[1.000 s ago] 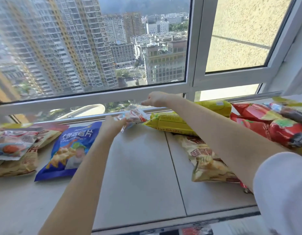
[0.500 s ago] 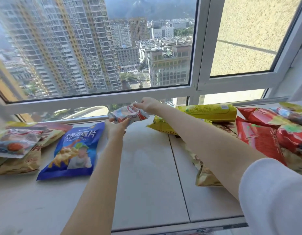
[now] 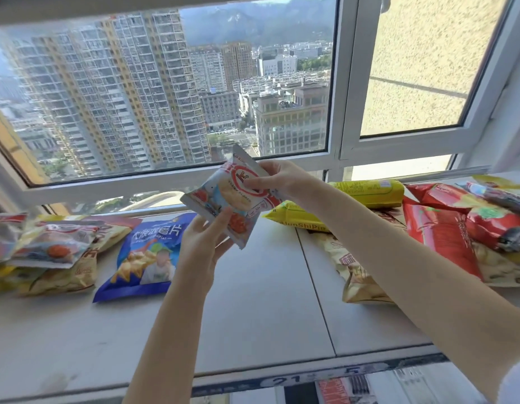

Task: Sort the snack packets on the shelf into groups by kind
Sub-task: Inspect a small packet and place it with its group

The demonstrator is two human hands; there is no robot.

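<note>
The small glossy packet (image 3: 235, 196) showed pale blue with a red ring on white and orange-red tomato pictures. The flat foil bag (image 3: 148, 255) was deep blue, printed with white characters and golden triangular crisps. The long plastic packets (image 3: 369, 191) were bright yellow with dark lettering. The crinkled shiny bags (image 3: 441, 234) were red with green and yellow patches. The puffy bag (image 3: 356, 275) was cream-gold with brown print. The tiled stone shelf (image 3: 261, 301) was pale grey, and the window frame (image 3: 345, 83) white.
</note>
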